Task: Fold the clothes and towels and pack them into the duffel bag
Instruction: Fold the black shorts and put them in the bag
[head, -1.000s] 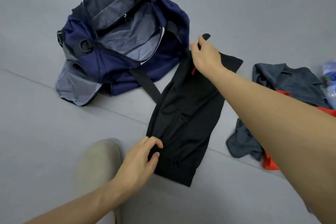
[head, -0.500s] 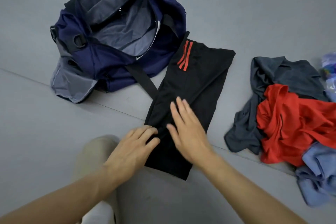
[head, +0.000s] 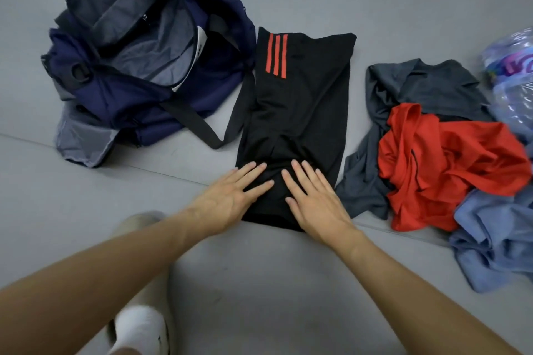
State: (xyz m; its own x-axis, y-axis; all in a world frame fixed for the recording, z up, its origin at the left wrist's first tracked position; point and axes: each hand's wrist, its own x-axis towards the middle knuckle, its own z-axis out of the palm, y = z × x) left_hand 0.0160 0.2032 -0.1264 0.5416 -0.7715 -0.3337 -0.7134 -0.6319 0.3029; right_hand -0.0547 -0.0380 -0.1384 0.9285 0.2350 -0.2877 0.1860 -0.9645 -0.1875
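1. L hand (head: 230, 199) & R hand (head: 314, 202): both flat, fingers straight, palms pressing near end of black shorts (head: 297, 112), gripping nothing.
2. Shorts folded lengthwise on grey floor (head: 259, 282), red stripes at far end.
3. Navy duffel bag (head: 138, 89) unzipped, just L of shorts; unfolded clothes pile (head: 444, 153) to R.

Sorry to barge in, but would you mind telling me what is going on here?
A person is folding a pair of black shorts laid out on the grey floor. The left hand and right hand press flat on the near end. The navy duffel bag lies open to the left. A grey shirt, a red garment and a blue garment lie crumpled to the right, not yet folded.
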